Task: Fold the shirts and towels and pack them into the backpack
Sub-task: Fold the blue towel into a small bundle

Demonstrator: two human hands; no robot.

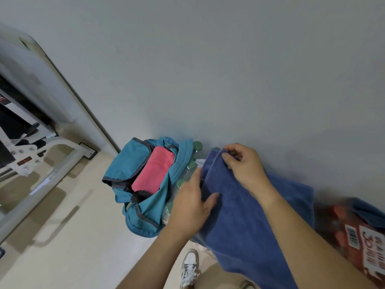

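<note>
grey wall point(208, 59), beige floor point(73, 226). the right hand point(243, 165) pinches the blue towel point(250, 215) at its top hem; the left hand point(191, 197) grips its side fold, fingers hidden behind. alongside, the open teal backpack point(123, 163) holds a pink cloth point(154, 172). the red pack point(354, 232), cut off: barcode, print unreadable.

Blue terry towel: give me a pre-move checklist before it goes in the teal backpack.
1. Fold: not ok. The blue terry towel hangs long and loose.
2. Top grip: ok. The right hand pinches the towel's top hem.
3. Side grip: cannot tell. The left hand has its thumb on the towel and its fingers along the left edge.
4. Bag open: ok. The teal fabric backpack gapes upward, flap thrown back.
5. Room inside: cannot tell. A folded pink cloth fills the visible opening.
</note>
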